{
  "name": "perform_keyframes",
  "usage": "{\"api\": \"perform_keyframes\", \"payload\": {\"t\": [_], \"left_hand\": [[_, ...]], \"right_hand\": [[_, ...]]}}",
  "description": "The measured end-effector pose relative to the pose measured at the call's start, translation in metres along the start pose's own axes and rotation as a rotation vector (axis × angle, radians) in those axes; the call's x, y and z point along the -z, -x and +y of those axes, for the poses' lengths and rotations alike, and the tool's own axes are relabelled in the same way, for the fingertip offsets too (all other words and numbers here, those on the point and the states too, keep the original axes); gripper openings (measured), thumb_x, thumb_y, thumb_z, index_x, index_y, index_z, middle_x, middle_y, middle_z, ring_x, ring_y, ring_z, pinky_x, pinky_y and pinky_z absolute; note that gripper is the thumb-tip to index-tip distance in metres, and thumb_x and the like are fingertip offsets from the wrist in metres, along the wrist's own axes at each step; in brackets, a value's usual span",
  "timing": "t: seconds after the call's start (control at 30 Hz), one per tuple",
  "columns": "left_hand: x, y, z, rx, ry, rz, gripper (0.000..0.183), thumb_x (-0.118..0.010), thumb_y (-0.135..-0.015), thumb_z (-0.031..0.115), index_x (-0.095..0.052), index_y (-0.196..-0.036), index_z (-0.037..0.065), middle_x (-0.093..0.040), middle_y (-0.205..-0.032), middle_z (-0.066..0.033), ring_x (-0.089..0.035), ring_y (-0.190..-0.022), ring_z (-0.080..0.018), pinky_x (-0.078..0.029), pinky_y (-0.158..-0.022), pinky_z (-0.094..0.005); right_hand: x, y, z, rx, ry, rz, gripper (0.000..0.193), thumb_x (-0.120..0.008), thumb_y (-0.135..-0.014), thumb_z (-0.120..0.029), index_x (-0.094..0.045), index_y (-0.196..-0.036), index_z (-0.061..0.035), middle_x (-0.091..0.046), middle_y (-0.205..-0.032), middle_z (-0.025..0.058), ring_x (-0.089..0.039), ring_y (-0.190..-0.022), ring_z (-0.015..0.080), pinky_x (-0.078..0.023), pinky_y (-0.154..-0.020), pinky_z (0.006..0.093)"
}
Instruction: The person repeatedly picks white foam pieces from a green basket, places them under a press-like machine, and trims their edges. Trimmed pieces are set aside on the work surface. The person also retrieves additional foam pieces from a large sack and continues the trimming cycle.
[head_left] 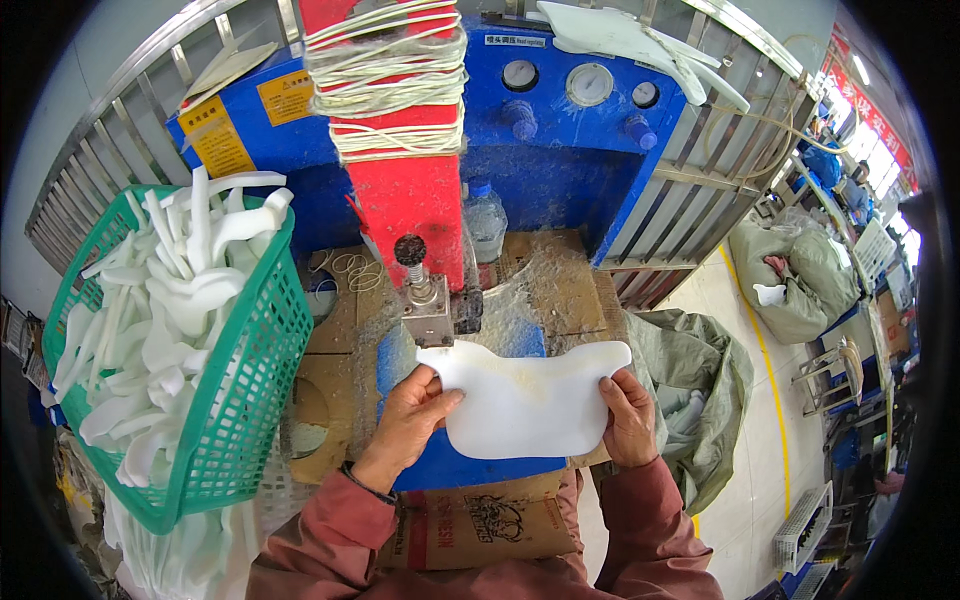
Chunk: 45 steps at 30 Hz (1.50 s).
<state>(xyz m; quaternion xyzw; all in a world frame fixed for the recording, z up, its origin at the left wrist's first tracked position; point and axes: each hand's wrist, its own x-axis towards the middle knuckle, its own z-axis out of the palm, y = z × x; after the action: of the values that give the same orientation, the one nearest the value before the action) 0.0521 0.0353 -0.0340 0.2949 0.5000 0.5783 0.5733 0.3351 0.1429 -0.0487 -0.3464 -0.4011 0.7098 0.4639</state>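
Note:
A white, curved foam sheet (528,405) is stretched between my two hands over the blue plate of a machine. My left hand (405,415) pinches its left end, thumb on top. At the right end my right hand (628,418) grips the edge with the thumb on the upper face. The sheet's upper left corner sits right under the metal head (428,325) of the machine's red arm (410,215). Whether the head touches the sheet I cannot tell. Pale yellowish dust lies along the sheet's upper middle.
To the left stands a green basket (235,400) heaped with white foam pieces. A blue panel (545,50) with gauges and knobs rises behind the red arm. An open grey-green sack (705,370) stands at right. Dusty cardboard (565,285) surrounds the blue plate; a plastic bottle (486,225) stands behind.

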Motion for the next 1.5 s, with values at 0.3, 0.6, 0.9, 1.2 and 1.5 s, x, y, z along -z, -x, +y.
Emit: {"api": "perform_keyframes", "payload": {"t": [0.3,0.6,0.9,1.2,1.5], "left_hand": [[-0.012,-0.007,-0.015,0.073,0.030,-0.029,0.027,-0.064,-0.102,0.005,-0.061,-0.128,0.003,-0.071,-0.113,-0.0044,-0.063,-0.091,-0.0064,-0.052,-0.074,-0.0249],[0.001,0.039,-0.045,0.200,-0.029,0.080,0.025,-0.067,-0.100,0.010,-0.064,-0.121,-0.003,-0.072,-0.112,-0.0077,-0.070,-0.097,-0.0135,-0.059,-0.085,-0.0303],[0.040,0.070,-0.099,0.134,-0.231,0.232,0.024,-0.070,-0.095,0.011,-0.071,-0.118,0.002,-0.072,-0.103,-0.0010,-0.064,-0.090,-0.0097,-0.052,-0.080,-0.0274],[0.058,0.076,-0.102,0.163,-0.345,0.316,0.038,-0.067,-0.099,0.014,-0.062,-0.135,0.002,-0.070,-0.105,-0.0070,-0.068,-0.086,-0.0129,-0.059,-0.073,-0.0278],[0.021,0.165,0.023,-0.113,-0.812,-0.046,0.046,-0.062,-0.105,0.026,-0.054,-0.144,0.004,-0.073,-0.123,-0.0128,-0.073,-0.103,-0.0231,-0.058,-0.089,-0.0369]], "right_hand": [[0.018,0.010,0.001,0.027,0.025,0.070,0.024,-0.061,-0.103,-0.009,-0.067,-0.122,0.0037,-0.073,-0.113,0.0068,-0.068,-0.101,0.0141,-0.053,-0.093,0.0288],[0.033,0.035,0.035,-0.063,0.140,0.091,0.018,-0.063,-0.103,-0.010,-0.070,-0.115,0.0005,-0.070,-0.101,-0.0021,-0.062,-0.091,0.0066,-0.049,-0.083,0.0242],[0.030,0.047,0.075,-0.116,0.614,-0.033,0.027,-0.067,-0.101,-0.014,-0.067,-0.122,0.0031,-0.071,-0.099,0.0047,-0.064,-0.088,0.0111,-0.053,-0.077,0.0280],[0.075,0.074,0.071,-0.104,0.632,0.032,0.031,-0.066,-0.102,-0.018,-0.066,-0.126,0.0020,-0.073,-0.101,0.0093,-0.069,-0.093,0.0151,-0.057,-0.082,0.0315],[0.108,0.106,0.064,-0.043,0.492,0.051,0.023,-0.063,-0.101,-0.011,-0.066,-0.116,0.0072,-0.071,-0.094,0.0111,-0.066,-0.080,0.0150,-0.056,-0.072,0.0291]]}}
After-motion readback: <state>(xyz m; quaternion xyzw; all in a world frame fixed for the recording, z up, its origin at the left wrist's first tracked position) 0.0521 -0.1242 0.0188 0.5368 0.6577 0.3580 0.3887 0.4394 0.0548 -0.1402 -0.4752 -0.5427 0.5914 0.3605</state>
